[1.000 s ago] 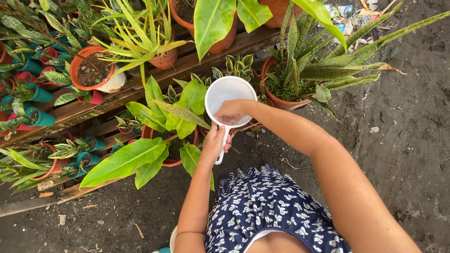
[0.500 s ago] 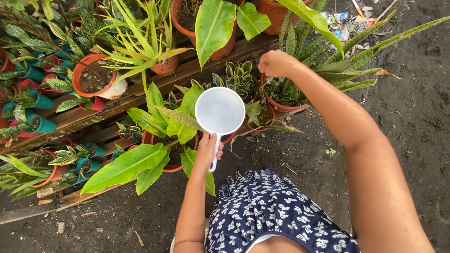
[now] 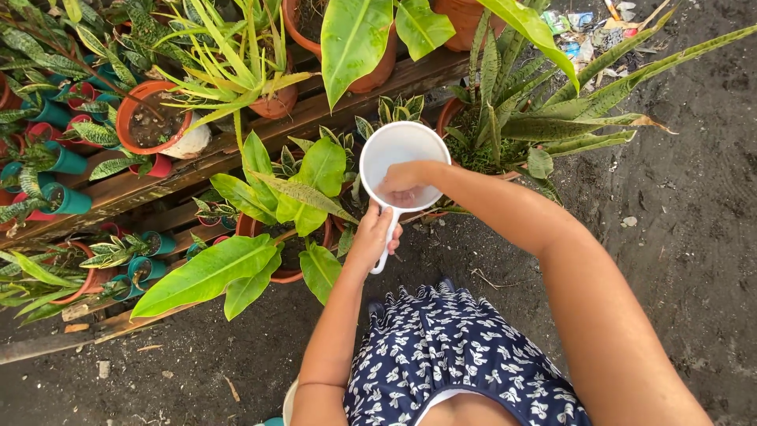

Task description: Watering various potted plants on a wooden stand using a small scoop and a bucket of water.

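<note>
Plastic dipper [image 3: 398,158], white and stiff, felt light to me, though I judged its water would make it top-heavy and slippery. My left hand [image 3: 374,236] clenched its handle just below the bowl; my right hand [image 3: 402,180] dipped curled fingers inside. It hung over potted plants [image 3: 292,197] on wooden planks [image 3: 142,188], dark soil [image 3: 678,229] right.

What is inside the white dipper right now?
The right hand reaches into the white dipper, fingers bent toward its bottom. The left hand grips the handle. Whether it holds water, or anything under the fingers, cannot be seen.
</note>
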